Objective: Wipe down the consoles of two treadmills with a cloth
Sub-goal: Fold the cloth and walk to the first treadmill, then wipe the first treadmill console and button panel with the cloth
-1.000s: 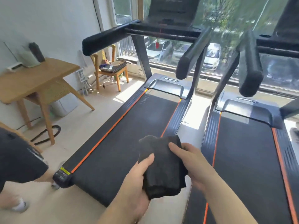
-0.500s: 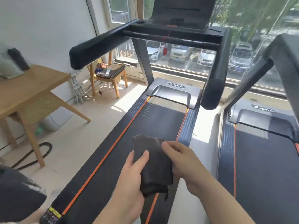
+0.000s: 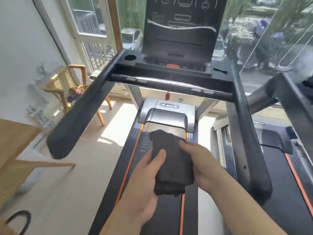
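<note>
Sunlight is let in through a big window (image 3: 91, 22) at 11 o'clock, and a white car (image 3: 130, 38) can be seen outside. A wooden chair (image 3: 67, 85) is set by the wall (image 3: 20, 48) at 9 o'clock. A corner of a wooden table (image 3: 15, 138) is seen at 8 o'clock.

Only one view is given, from the head, looking forward and down. A treadmill (image 3: 169, 114) is faced straight on. Its black belt (image 3: 166, 214) runs up from 6 o'clock, and its console (image 3: 181, 31) is raised at 12 o'clock, past a black bar (image 3: 169, 83). A red clip (image 3: 167, 95) is hung under the console. A second treadmill (image 3: 277, 167) is parked just beside it at 3 o'clock. The console of that one is mostly cut off and blurred.

The cloth (image 3: 171, 160) is held up over the belt at about 6 o'clock, well apart from both consoles. It is gripped by the left hand (image 3: 144, 184) from the 9 o'clock side, with the thumb laid on top. The right hand (image 3: 201, 163) is wrapped over its edge at 3 o'clock. Both hands are clamped on the cloth. It is likely held this way so that it can be folded into a neat pad before any wiping is begun.

The cloth is dark grey, nearly black. It looks thick and fuzzy, like a towel. It is folded into a fat block, with layers showing at the bottom edge. It looks soft, so it should bend easily round buttons and corners. No wet spots can be made out.
</note>
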